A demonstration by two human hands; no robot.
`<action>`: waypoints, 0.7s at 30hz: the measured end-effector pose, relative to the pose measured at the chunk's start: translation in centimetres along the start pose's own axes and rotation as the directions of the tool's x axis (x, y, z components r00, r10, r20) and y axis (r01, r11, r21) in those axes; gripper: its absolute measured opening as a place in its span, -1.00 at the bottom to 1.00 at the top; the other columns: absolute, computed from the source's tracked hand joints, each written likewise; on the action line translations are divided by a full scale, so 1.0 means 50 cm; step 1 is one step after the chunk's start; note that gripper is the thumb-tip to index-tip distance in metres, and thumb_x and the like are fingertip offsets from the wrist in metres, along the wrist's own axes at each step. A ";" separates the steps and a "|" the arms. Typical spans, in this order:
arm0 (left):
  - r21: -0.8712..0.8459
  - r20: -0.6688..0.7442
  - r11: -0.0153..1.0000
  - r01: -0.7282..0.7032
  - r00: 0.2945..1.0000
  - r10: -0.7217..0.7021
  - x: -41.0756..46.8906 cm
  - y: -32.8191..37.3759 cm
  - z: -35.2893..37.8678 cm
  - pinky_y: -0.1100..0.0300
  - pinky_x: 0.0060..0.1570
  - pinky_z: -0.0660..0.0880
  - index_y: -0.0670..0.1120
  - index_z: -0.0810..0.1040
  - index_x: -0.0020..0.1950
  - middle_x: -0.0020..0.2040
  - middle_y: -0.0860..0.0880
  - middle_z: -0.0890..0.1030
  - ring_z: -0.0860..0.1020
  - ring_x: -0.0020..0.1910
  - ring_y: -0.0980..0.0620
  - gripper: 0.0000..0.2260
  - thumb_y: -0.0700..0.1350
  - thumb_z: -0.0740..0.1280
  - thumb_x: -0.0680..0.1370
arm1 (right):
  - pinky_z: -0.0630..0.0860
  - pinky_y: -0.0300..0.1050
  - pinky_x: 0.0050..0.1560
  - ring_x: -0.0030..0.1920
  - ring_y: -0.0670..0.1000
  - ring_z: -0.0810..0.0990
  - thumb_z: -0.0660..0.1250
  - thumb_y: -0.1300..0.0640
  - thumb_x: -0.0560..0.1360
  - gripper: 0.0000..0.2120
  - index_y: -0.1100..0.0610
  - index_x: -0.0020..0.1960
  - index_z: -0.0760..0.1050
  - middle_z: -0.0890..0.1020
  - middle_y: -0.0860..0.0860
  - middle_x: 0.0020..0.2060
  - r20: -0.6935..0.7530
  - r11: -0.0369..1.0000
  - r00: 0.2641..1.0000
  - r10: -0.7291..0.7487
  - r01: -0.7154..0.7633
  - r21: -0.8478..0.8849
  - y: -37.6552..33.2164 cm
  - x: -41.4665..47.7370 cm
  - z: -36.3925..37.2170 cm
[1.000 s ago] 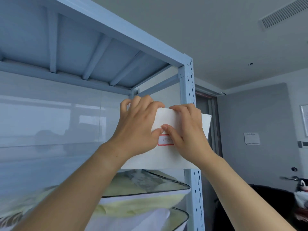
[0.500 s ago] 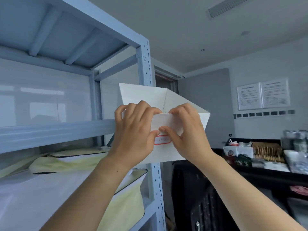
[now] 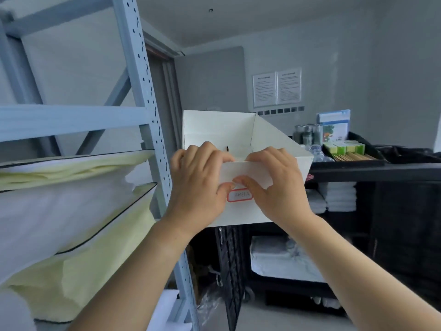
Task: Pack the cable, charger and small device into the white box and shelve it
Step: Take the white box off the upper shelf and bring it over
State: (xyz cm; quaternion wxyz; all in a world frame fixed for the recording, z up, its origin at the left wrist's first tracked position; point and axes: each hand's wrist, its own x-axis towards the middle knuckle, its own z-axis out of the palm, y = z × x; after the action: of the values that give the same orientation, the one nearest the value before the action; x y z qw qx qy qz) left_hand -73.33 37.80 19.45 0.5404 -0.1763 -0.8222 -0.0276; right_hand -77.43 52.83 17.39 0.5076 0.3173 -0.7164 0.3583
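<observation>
I hold the open white box [image 3: 274, 139] in the air in front of me, to the right of the blue-grey shelf post [image 3: 143, 91]. My left hand [image 3: 200, 177] and my right hand [image 3: 274, 182] both grip its near wall, thumbs outside and fingers hooked over the rim. A red-bordered label [image 3: 239, 195] shows between my thumbs. A small dark bit shows inside past my left fingers. The cable, charger and small device cannot be made out.
The metal shelf unit [image 3: 71, 120] on the left holds bagged yellow and white bedding [image 3: 71, 211]. A black cart [image 3: 381, 168] on the right carries bottles, packets and folded white towels [image 3: 338, 197]. A black case stands below the box.
The box has come down and away from the upper shelf level to the right of the post. My view has swung right and lower. Both hands keep the same grip.
</observation>
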 end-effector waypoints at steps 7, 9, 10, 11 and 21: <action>-0.195 0.012 0.980 -0.040 0.999 0.043 -0.076 0.115 -0.001 0.16 -0.06 0.11 -0.05 0.51 -0.02 -0.14 0.02 0.49 0.35 -0.09 0.04 -0.65 -0.07 0.54 0.27 | 0.24 -0.25 -0.07 -0.16 0.04 0.47 0.48 0.19 0.34 -0.81 0.16 -0.09 0.54 0.59 0.00 -0.21 0.046 0.975 0.992 0.116 -0.105 -0.194 -0.042 -0.117 -0.137; -0.254 0.014 0.966 -0.054 0.998 0.059 -0.097 0.163 -0.008 0.17 -0.09 0.09 -0.05 0.51 -0.01 -0.14 0.03 0.50 0.36 -0.10 0.04 -0.64 -0.08 0.55 0.27 | 0.23 -0.26 -0.06 -0.15 0.01 0.46 0.48 0.17 0.34 -0.81 0.15 -0.08 0.54 0.60 -0.01 -0.20 0.061 0.962 0.988 0.142 -0.124 -0.243 -0.049 -0.152 -0.189; -0.284 0.018 0.957 -0.064 0.997 0.072 -0.109 0.189 -0.012 0.16 -0.10 0.09 -0.04 0.52 -0.01 -0.15 0.03 0.50 0.36 -0.10 0.04 -0.63 -0.09 0.55 0.26 | 0.23 -0.25 -0.06 -0.15 0.03 0.47 0.49 0.17 0.34 -0.80 0.15 -0.08 0.54 0.60 0.00 -0.20 0.071 0.954 0.985 0.157 -0.133 -0.267 -0.054 -0.171 -0.215; -0.313 0.026 0.947 -0.074 0.996 0.086 -0.122 0.216 -0.015 0.16 -0.11 0.09 -0.04 0.52 0.00 -0.14 0.03 0.50 0.36 -0.10 0.04 -0.63 -0.09 0.55 0.26 | 0.23 -0.24 -0.06 -0.15 0.06 0.49 0.49 0.17 0.34 -0.79 0.16 -0.08 0.54 0.60 0.01 -0.20 0.082 0.945 0.981 0.173 -0.143 -0.294 -0.059 -0.192 -0.243; -0.675 0.106 0.729 -0.115 0.962 0.250 -0.191 0.583 -0.029 0.19 -0.09 0.10 -0.05 0.54 0.02 -0.13 0.03 0.48 0.37 -0.08 0.05 -0.67 -0.04 0.48 0.31 | 0.18 -0.25 -0.02 -0.12 -0.02 0.43 0.47 0.05 0.34 -0.76 0.10 -0.03 0.56 0.62 -0.03 -0.17 0.044 0.752 0.930 0.366 -0.268 -0.602 -0.096 -0.397 -0.624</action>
State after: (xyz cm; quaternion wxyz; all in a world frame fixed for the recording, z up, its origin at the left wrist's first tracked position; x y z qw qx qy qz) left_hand -59.34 62.25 7.25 0.3618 -0.4384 -0.7848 -0.2470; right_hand -52.28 78.07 6.46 0.4532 0.0463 -0.8730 0.1741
